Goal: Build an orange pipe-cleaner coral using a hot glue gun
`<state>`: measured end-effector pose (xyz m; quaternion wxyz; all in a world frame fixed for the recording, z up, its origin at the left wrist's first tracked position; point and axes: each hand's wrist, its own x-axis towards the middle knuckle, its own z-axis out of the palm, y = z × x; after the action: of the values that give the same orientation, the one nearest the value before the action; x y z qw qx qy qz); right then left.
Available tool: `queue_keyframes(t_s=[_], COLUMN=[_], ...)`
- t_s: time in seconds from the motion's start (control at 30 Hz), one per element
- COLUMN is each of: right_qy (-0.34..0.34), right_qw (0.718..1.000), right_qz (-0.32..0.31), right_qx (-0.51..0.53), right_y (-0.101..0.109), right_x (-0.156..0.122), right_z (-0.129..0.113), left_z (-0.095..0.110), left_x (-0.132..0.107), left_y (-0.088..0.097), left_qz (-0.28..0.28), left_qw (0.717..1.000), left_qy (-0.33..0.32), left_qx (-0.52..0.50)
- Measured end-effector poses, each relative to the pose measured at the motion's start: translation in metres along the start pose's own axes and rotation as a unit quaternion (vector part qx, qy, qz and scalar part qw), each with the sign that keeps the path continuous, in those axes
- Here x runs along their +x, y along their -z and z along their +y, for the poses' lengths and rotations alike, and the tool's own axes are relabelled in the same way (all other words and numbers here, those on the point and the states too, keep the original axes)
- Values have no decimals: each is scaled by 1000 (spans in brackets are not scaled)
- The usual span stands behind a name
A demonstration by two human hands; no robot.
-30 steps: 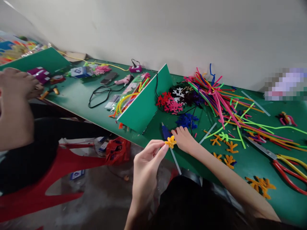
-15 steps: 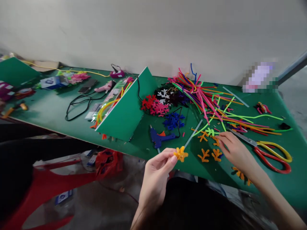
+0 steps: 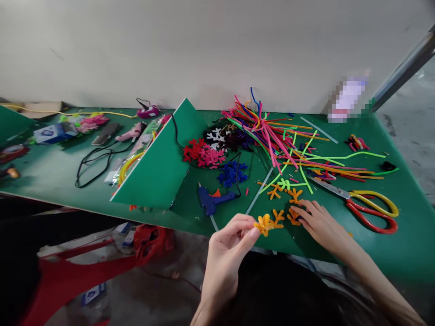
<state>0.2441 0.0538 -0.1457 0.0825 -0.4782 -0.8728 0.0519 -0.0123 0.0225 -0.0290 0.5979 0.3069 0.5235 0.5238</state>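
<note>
White wall (image 3: 204, 50) w/ green bench (image 3: 401, 244), concrete floor (image 3: 411, 127), red chair (image 3: 78, 262)

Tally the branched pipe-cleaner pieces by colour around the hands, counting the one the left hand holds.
Orange branches on the table, by the right hand: 4
Yellow-orange branch in the left hand: 1
Lime-green branch: 1
Total: 6

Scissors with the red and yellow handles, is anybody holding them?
No, the scissors lie on the green table, apart from the right hand, while the left hand holds an orange pipe-cleaner shape.
</note>
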Motion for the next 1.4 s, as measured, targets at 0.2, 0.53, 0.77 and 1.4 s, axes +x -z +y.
queue_keyframes(t_s=[0.2, 0.53, 0.77, 1.4], right_qy=[13, -36, -186, -315], right_qw=[999, 994, 942, 841], right_qz=[17, 102, 54, 52], right_qx=[-27, 11, 275, 436], right_y=[-10, 11, 17, 14], right_x=[4, -4, -2, 0], right_z=[0, 11, 13, 24], left_z=[5, 2, 1, 9], left_x=[-10, -9, -7, -8], left_y=[-12, -17, -15, -21], left_qz=[-19, -57, -72, -59], left_qw=[1000, 997, 997, 998], left_qy=[17, 51, 40, 18], left_qx=[18, -18, 14, 10])
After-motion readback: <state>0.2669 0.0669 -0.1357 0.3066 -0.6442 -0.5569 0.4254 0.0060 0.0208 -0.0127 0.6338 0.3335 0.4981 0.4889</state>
